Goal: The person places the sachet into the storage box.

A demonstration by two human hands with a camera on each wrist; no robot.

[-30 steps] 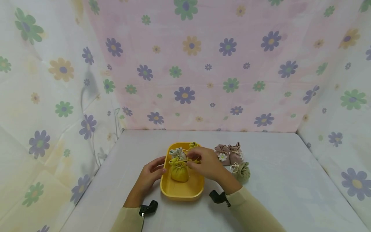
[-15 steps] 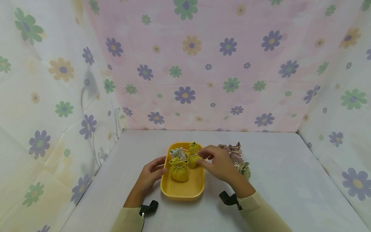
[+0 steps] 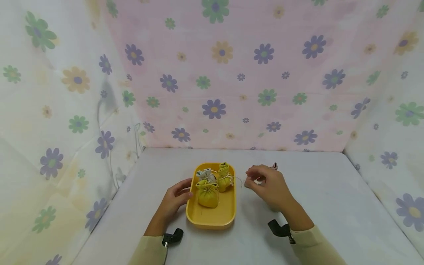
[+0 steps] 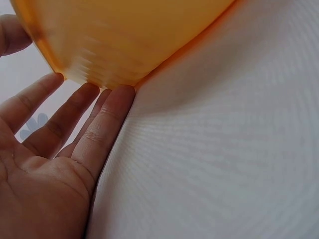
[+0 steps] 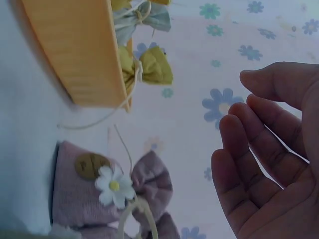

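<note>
A yellow tray (image 3: 195, 217) holds 3 small drawstring pouches: a yellow pouch (image 3: 208, 198) in front, a pale grey pouch (image 3: 204, 173) behind it, and another yellow pouch (image 3: 223, 180) at the right wall, its cord trailing over the rim. My left hand (image 3: 174, 197) rests its straight fingertips against the tray's left side; the left wrist view shows them touching the wall (image 4: 114, 45). To the right of the tray, in the air, is my right hand (image 3: 269, 186), fingers loosely bent around nothing. A dusty pink pouch (image 5: 79, 199) with a white flower appears below it in the right wrist view.
The pink pouches stand on the white table (image 3: 324, 206) right of the tray, mostly hidden behind my right hand in the head view. Flower-printed cloth (image 3: 215, 84) closes off the back and both sides.
My right hand has drawn away from the yellow pouch at the tray's right wall and moved right, over the pouches outside. The left hand stays against the tray; the head view has shifted slightly.
</note>
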